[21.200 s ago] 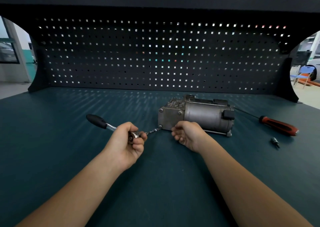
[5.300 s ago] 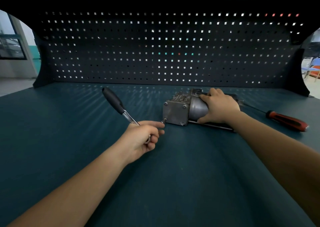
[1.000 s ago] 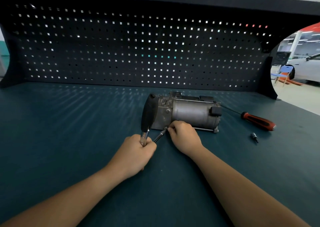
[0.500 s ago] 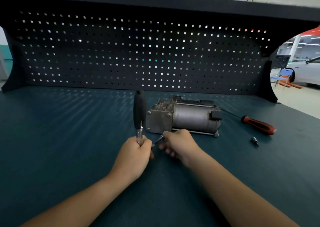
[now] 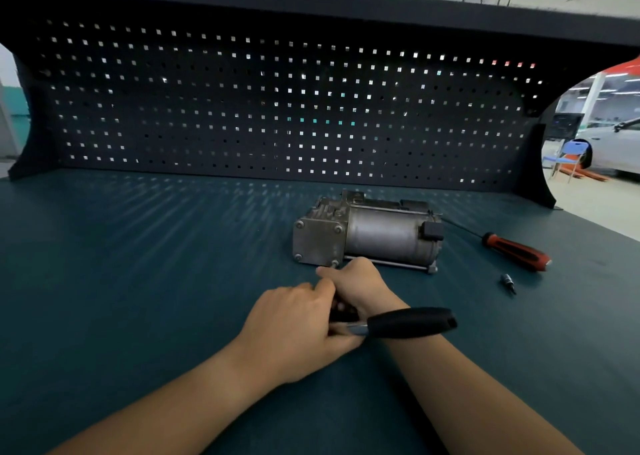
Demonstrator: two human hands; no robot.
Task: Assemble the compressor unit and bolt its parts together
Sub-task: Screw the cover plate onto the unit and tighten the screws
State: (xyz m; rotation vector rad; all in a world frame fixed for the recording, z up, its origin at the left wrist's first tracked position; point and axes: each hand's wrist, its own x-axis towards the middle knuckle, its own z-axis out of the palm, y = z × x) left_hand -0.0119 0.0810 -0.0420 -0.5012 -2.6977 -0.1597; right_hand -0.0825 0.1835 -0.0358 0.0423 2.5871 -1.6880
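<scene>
The grey metal compressor unit (image 5: pixel 367 234) lies on its side on the dark green bench top, its square end plate with corner bolts facing me. My left hand (image 5: pixel 298 326) grips the head end of the ratchet wrench, whose black handle (image 5: pixel 412 322) points right across my right wrist. My right hand (image 5: pixel 356 283) sits just in front of the compressor's lower corner, fingers curled round the ratchet's extension, which is hidden between the two hands.
A red-and-black screwdriver (image 5: pixel 516 250) lies to the right of the compressor, and a small bit (image 5: pixel 508 280) lies in front of it. The black pegboard (image 5: pixel 277 115) closes off the back of the bench.
The ratchet handle has swung from upright down to the right, over my right wrist. Both hands have come together just in front of the compressor.
</scene>
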